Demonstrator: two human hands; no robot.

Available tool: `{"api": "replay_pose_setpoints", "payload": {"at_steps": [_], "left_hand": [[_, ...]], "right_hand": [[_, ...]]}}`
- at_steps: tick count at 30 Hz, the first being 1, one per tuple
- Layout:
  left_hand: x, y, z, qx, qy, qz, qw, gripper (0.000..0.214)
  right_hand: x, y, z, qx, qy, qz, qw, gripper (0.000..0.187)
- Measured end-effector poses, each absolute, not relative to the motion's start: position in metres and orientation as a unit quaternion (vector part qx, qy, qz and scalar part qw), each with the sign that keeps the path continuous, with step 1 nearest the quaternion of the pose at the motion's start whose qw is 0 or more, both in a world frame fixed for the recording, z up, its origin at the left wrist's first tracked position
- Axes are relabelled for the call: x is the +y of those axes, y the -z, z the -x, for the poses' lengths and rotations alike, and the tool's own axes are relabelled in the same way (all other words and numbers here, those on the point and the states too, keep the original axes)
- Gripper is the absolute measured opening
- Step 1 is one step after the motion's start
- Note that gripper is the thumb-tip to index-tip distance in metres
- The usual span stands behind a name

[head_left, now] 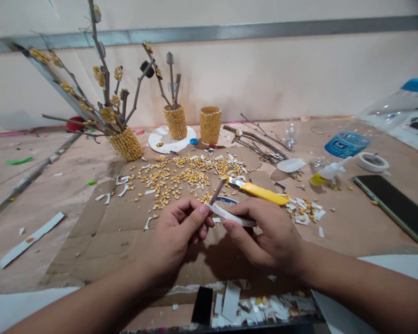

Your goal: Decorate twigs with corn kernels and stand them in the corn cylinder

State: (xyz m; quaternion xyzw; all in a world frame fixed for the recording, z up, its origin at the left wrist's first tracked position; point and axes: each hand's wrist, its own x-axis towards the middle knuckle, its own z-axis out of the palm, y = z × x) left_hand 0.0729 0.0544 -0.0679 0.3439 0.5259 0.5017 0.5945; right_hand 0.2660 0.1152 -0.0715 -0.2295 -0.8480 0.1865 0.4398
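Note:
My left hand (179,227) pinches a short brown twig (217,191) between thumb and fingers, its tip pointing up and away. In my right hand (270,234) is a roll of white tape (234,216) with a blue inner ring. Its near edge meets the twig at my left fingertips; whether tape is wrapped on the twig there, I cannot tell. Just beyond the hands lies a yellow box cutter (264,192), blade toward the left. Loose corn kernels (191,178) and white scraps are spread over the cardboard (101,232) ahead.
Corn-covered cups with branches (125,144) (176,121) stand at the back, beside a corn-covered cup without branches (210,125). Rightward are bare twigs (257,139), a glue bottle (329,171), another tape roll (372,162), a phone (397,206) and a plastic bottle (348,144).

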Motion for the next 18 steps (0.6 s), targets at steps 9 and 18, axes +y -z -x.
{"api": "replay_pose_setpoints", "payload": {"at_steps": [9,18], "left_hand": [[0.0553,0.0637,-0.0756,0.506,-0.517,-0.328,0.607,0.039],[0.0541,0.0601,-0.078,0.49,-0.507,-0.274,0.654,0.04]], "right_hand": [[0.1141,0.0686,-0.2655,-0.845,-0.262,0.26,0.388,0.011],[0.1143,0.0748,-0.2598,-0.83,-0.311,0.268,0.377,0.015]]}}
